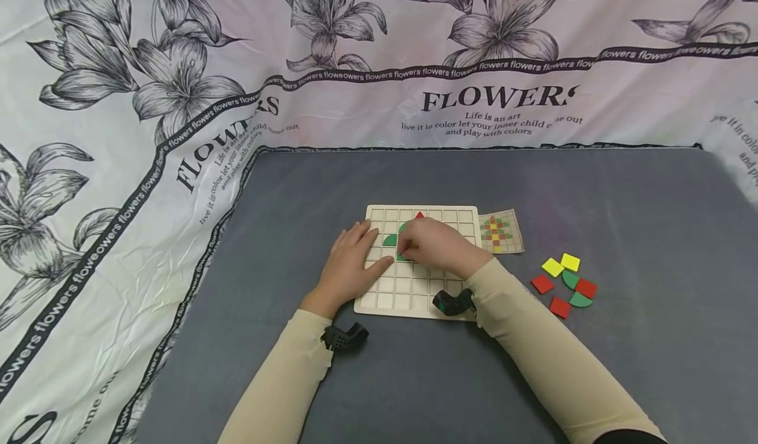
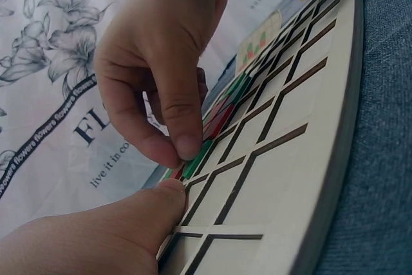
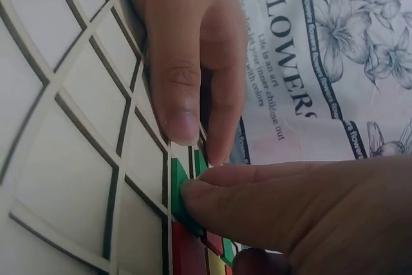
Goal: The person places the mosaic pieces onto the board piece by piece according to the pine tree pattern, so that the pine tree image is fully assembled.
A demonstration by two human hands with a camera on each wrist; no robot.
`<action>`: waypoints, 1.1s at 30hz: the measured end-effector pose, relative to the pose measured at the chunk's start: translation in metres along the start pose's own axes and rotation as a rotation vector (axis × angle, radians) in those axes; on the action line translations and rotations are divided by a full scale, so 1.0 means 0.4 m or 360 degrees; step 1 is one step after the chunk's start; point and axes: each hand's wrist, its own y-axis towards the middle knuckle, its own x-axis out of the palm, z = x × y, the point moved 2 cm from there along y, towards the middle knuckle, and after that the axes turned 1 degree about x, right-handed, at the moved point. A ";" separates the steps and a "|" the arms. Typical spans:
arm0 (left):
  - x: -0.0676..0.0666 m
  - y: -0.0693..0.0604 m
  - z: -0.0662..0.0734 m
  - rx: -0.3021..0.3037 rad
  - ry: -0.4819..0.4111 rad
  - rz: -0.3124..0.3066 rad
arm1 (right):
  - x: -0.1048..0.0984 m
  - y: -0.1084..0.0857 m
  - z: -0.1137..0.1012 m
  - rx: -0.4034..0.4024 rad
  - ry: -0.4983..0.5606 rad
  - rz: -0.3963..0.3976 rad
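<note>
Tiles (image 1: 389, 240) part-fill the grid board (image 1: 383, 300), seven loose tiles (image 1: 559, 308) remaining; right hand (image 1: 437, 243) pinches a green tile (image 3: 177, 188), left hand (image 1: 349, 263) rests on the board, fingers extended

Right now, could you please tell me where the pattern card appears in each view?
Head: pattern card, right of centre, at the right edge of the gridded board.
Left wrist: pattern card, above and right of centre.
Right wrist: pattern card not visible.
Shared landmark: the gridded board, in all three.
</note>
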 end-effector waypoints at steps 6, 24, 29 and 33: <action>0.001 -0.004 0.003 -0.0009 -0.0005 -0.0006 | -0.005 -0.022 -0.014 0.0029 -0.0066 0.0010; -0.003 0.001 0.006 -0.0040 0.0000 -0.0022 | -0.026 -0.123 -0.018 0.0133 -0.0109 0.0044; -0.005 0.003 0.008 -0.0048 -0.0002 -0.0021 | -0.027 -0.146 -0.005 0.0135 -0.0095 0.0059; -0.004 0.001 0.008 -0.0044 -0.0003 -0.0010 | -0.033 -0.165 0.000 0.0151 -0.0060 0.0068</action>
